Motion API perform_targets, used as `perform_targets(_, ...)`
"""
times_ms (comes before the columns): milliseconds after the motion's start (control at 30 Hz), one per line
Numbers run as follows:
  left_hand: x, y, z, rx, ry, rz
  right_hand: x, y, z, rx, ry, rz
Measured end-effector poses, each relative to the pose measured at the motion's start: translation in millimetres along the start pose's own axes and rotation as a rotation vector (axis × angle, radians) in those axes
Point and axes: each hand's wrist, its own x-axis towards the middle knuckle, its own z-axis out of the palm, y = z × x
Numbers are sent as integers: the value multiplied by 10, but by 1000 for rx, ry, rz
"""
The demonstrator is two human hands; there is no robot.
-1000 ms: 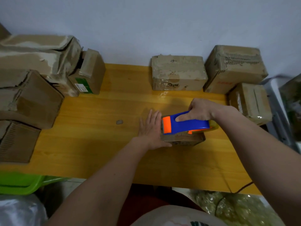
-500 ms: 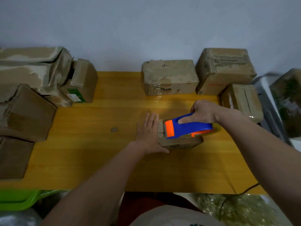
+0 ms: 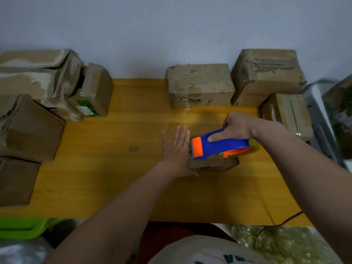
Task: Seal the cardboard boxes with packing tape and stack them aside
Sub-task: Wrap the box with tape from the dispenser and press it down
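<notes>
As your right hand [image 3: 237, 127] keeps a curled grip on the tape dispenser [image 3: 219, 146] atop the small box [image 3: 213, 165], left hand [image 3: 176, 149] flat, fingers straight, against its side, on the bench [image 3: 114, 178].

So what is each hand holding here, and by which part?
Right hand grips the tape dispenser by its blue handle; left hand holds nothing, flat against the small box.

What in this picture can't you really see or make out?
- Top of the small box, head view: covered by the tape dispenser and right hand, so any tape laid is unseen.
- Left hand: its palm side against the box is hidden.
- Boxes at left: cut off by the frame edge.
- Small grey object on the table: too small to identify.
</notes>
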Motion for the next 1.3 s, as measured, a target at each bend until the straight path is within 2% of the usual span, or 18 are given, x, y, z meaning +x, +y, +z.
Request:
perform_targets(200,-20,-4,-53,6,-33,-37,-139,319,-83,0,-27,24)
perform_targets(333,-41,-69,-57,42,-55,-24,-207,646,-166,32,49,45)
perform_targets(467,-24,-75,-69,68,-44,15,-140,691,-57,44,54,61)
perform_targets(633,-39,-275,-150,157,-10,57,-143,725,64,178,71,71)
perform_targets(833,-20,-384,-220,278,-56,29,-63,633,268,339,66,36)
perform_targets(1000,66,-77,-113,139,38,216,-63,649,279,333,73,23)
perform_targets(1133,141,-86,22,18,107,200,-54,652,298,358,87,19)
perform_targets(1300,161,-98,60,-18,135,205,-95,734,306,432,41,22)
